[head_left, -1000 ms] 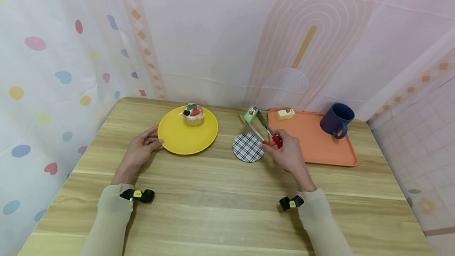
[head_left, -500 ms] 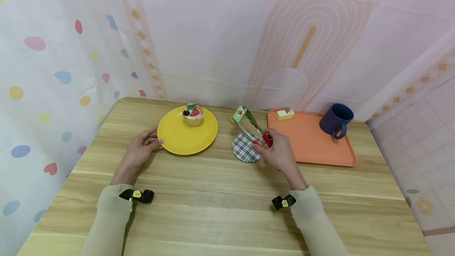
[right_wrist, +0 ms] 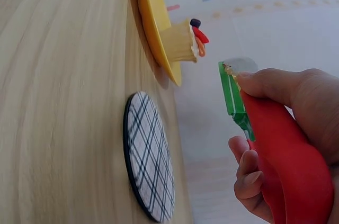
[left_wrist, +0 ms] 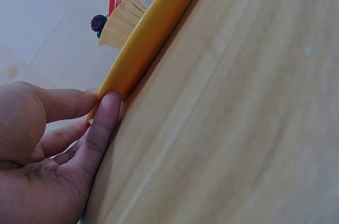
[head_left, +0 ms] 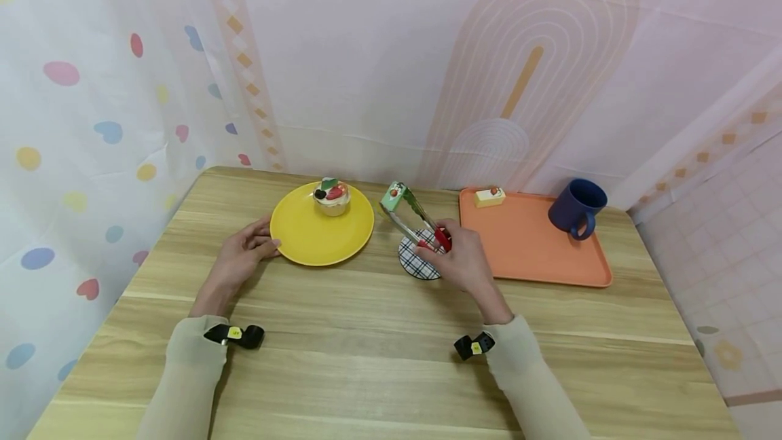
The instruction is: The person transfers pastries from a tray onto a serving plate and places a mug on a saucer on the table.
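Note:
My left hand (head_left: pixel 239 258) pinches the left rim of a yellow plate (head_left: pixel 305 233) between thumb and fingers. A cupcake (head_left: pixel 332 201) topped with berries and a green leaf stands toward the back of that plate. With my right hand (head_left: pixel 466 262) I grip the red handles of metal tongs (head_left: pixel 442 240). Between the tong tips is a small green cake (head_left: pixel 392 197) with a red fruit on top, held in the air just right of the plate. Below the tongs lies a round plaid coaster (head_left: pixel 415 265), partly covered by my hand in the head view.
An orange tray (head_left: pixel 550 257) lies at the right of the wooden table (head_left: pixel 342 358). On it are a small yellow cake (head_left: pixel 489 198) at the back left and a dark blue mug (head_left: pixel 574 206) at the back right. A patterned curtain (head_left: pixel 366 53) hangs behind the table.
My right hand has moved left with the tongs and the green cake, from near the tray to beside the plate. My left hand and the plate have stayed put.

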Demonstrator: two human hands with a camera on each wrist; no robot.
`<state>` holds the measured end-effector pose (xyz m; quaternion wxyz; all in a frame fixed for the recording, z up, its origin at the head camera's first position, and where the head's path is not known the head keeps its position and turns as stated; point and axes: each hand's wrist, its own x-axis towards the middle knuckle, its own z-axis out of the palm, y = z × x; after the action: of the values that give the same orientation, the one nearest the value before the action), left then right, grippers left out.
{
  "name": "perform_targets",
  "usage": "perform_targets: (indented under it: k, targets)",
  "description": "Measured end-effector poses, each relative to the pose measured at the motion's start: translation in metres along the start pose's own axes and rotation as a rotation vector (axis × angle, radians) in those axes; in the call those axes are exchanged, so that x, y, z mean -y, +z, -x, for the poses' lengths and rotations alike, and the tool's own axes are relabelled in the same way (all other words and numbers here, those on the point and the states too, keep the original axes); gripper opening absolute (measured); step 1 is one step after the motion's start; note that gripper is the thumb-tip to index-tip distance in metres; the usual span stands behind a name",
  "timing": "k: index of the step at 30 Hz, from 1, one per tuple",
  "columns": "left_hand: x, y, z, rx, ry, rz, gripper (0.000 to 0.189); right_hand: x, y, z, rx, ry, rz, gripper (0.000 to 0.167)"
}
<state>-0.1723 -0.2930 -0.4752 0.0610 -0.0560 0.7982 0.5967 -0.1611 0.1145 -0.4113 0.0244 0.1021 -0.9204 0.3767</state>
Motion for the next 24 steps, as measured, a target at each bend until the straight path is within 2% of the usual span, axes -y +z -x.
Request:
perform_targets:
  k: [17,24]
  targets:
    - [-0.003,0.001,0.0,0.013,-0.008,0.002,0.066,0.021,0.024,-0.008,0.033,-0.033,0.055,0.053]
    - [0.0,-0.001,-0.001,0.011,-0.002,-0.002,0.066,0.029,0.032,-0.011,0.065,-0.042,0.019,0.054]
